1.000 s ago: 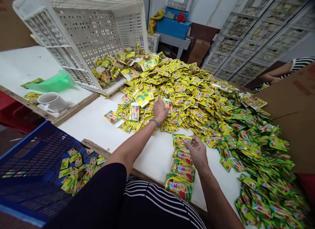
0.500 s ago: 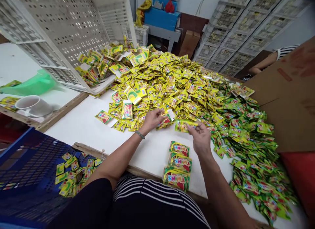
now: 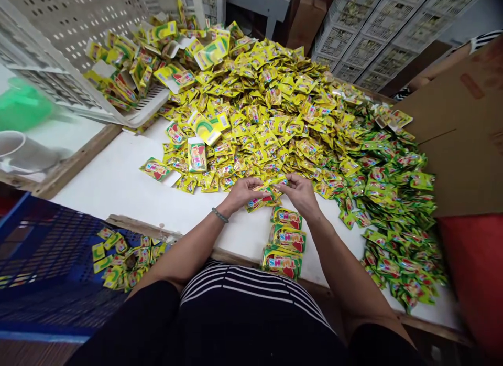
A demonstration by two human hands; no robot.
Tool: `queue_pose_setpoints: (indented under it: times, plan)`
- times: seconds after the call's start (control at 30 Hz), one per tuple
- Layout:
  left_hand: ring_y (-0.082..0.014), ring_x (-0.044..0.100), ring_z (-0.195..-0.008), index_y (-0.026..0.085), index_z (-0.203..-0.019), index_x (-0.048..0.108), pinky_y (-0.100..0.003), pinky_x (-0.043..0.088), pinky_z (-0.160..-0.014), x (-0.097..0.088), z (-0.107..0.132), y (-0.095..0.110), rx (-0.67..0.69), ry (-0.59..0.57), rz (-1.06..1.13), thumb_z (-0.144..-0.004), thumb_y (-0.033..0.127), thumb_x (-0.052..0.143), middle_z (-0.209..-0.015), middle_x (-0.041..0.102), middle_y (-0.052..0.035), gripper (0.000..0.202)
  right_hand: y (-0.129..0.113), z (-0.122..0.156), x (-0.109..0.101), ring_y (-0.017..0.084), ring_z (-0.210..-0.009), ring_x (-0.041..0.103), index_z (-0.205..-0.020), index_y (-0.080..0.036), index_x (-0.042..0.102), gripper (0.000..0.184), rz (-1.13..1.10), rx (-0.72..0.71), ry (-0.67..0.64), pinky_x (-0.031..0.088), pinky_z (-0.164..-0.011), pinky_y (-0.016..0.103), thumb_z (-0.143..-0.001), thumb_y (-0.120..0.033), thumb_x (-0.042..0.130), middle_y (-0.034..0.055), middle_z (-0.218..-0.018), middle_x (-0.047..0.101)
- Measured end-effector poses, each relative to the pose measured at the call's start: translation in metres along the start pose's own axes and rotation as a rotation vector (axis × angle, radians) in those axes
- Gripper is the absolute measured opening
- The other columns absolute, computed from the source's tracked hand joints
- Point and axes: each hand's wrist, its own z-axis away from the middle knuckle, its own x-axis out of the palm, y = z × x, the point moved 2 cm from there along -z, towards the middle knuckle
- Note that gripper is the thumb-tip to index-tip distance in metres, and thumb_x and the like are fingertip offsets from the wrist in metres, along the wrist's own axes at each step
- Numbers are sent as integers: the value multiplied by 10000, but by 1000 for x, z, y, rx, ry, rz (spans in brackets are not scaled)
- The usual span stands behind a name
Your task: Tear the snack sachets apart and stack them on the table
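Left hand [image 3: 241, 194] at mid-frame, fingers closed on a small box [image 3: 264, 199]; right hand [image 3: 302, 196] comes in alongside, thumb and fingertips pinching a yellow sachet [image 3: 280, 181] above it. Just below right, a row of boxes [image 3: 288, 240] runs to the wooden edge [image 3: 238, 257]. The sachet heap [image 3: 259, 119] crowds above; bare white tabletop [image 3: 118, 177] gives room centre-left.

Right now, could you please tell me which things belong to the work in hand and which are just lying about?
Seemingly in use: carton in left hand, sachet in right hand, sachet heap, row of cartons, white crate, blue crate.
Seemingly lying about: white mug, green plastic item.
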Motion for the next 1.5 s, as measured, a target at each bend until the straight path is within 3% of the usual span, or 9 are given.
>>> queue_pose_setpoints:
  times: [0.2,0.33,0.43,0.57,0.7,0.8,1.0,1.27,1.5]
  plan:
    - [-134,651,-677,103,-838,695,-265,499,-658,0,3,4,-95,-32,125,-482,322,900,-795,727,-49,466,2,-2,5,144,-625,496,-721,-193,693,326,141,-81,111,422,-593,297,-617,-490,778,-5,-654,605]
    - [-147,668,-712,106,-835,706,-283,515,-712,2,3,3,-115,-89,143,-472,298,902,-757,731,-35,455,1,6,14,126,-596,448,-740,-193,700,338,184,-104,55,394,-586,293,-652,-517,745,-7,-680,591]
    - [-145,666,-682,108,-839,699,-294,519,-712,2,2,2,-114,-34,167,-453,300,906,-741,731,-24,479,-3,12,13,170,-707,527,-787,-202,718,320,259,-162,19,428,-669,322,-745,-515,668,29,-780,652]
    - [-130,655,-648,116,-875,675,-278,513,-684,5,2,3,-77,32,225,-443,305,911,-735,725,-13,527,-10,16,7,237,-923,549,-846,-241,725,228,375,-321,148,430,-861,399,-798,-451,649,55,-874,698]
    - [-118,639,-638,118,-861,666,-257,501,-661,8,4,0,-37,60,227,-444,306,905,-701,708,2,516,-10,21,16,255,-933,522,-751,-267,718,202,467,-412,37,387,-923,449,-838,-418,615,49,-807,701]
    - [-124,645,-670,116,-855,653,-259,506,-683,10,5,-1,-2,57,228,-460,328,898,-739,712,-13,510,-8,24,21,251,-935,531,-741,-263,715,250,450,-372,-8,405,-895,441,-857,-440,583,50,-797,689]
    - [-137,651,-668,202,-1189,514,-254,507,-647,10,5,4,135,146,194,-599,441,831,-772,678,17,711,-7,23,14,241,-1047,561,-954,-242,686,281,265,-280,233,461,-857,381,-789,-465,643,74,-1064,666]
    - [-148,628,-883,172,-980,613,-258,477,-811,6,5,6,279,24,35,-709,356,755,-941,668,-35,357,12,16,26,130,-582,512,-758,-227,618,293,-38,-52,-113,438,-590,279,-739,-513,673,-34,-616,565]
    - [-101,600,-639,202,-1098,504,-220,458,-631,5,4,4,137,67,159,-632,347,812,-757,639,34,576,-4,12,16,207,-869,654,-978,-242,726,328,63,-124,-117,509,-823,367,-733,-459,708,36,-923,739]
